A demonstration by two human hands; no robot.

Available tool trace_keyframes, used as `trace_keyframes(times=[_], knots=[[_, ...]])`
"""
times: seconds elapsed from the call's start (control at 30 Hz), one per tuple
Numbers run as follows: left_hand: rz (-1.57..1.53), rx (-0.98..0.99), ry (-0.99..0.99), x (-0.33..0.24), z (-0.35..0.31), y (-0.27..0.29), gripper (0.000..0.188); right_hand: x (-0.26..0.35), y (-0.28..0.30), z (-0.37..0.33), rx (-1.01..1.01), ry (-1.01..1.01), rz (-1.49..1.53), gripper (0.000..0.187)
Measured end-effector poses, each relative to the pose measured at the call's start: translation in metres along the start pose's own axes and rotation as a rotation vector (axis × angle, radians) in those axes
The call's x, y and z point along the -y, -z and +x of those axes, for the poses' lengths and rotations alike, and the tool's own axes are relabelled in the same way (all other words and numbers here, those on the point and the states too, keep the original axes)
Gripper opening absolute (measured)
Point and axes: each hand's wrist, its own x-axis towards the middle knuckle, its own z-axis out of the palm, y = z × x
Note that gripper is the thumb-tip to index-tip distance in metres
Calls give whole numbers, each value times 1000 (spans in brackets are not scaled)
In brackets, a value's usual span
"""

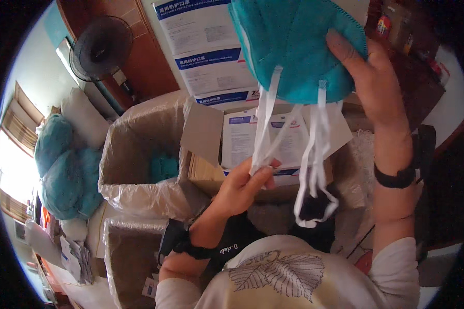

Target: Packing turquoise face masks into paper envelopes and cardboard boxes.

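Observation:
My right hand (374, 85) is raised at the upper right and grips teal face masks (294, 51) by their right edge, thumb on the front. Several white straps hang from them, which suggests more than one mask, though the layers cannot be counted. Lower and further left, my left hand (247, 185) pinches some of the white straps (263, 131) and holds them taut below the masks. The other straps (317, 149) dangle loose in a loop. Behind the straps stands an opened cardboard carton (203, 134) with white-and-blue packets (239, 139) in it.
Left of the carton, a plastic-lined box (116, 149) holds some teal masks (164, 167). Another lined box (113, 257) stands nearer. Full bags of teal items (69, 175) lie at the left. A fan (100, 49) and stacked white-and-blue cartons (201, 49) are behind.

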Motion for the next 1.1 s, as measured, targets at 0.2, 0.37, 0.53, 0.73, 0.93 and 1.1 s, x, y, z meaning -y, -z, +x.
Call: trace_keyframes(times=[0.2,0.37,0.53,0.73,0.93,1.1], knots=[[19,95,15,-1,-3,17,31,6,17,10,216,-63,-127,32],[134,153,-60,-19,2,33,32,15,10,10,194,44,-39,31],[209,230,241,-36,9,53,35,30,18,10,193,111,-167,31],[622,287,7,-23,9,76,64,35,15,5,250,88,-120,31],[-147,192,-258,-31,30,43,91,33,-1,4,392,6,-125,34],[-383,252,-182,-21,38,16,84,27,-15,5,478,-78,-37,36]])
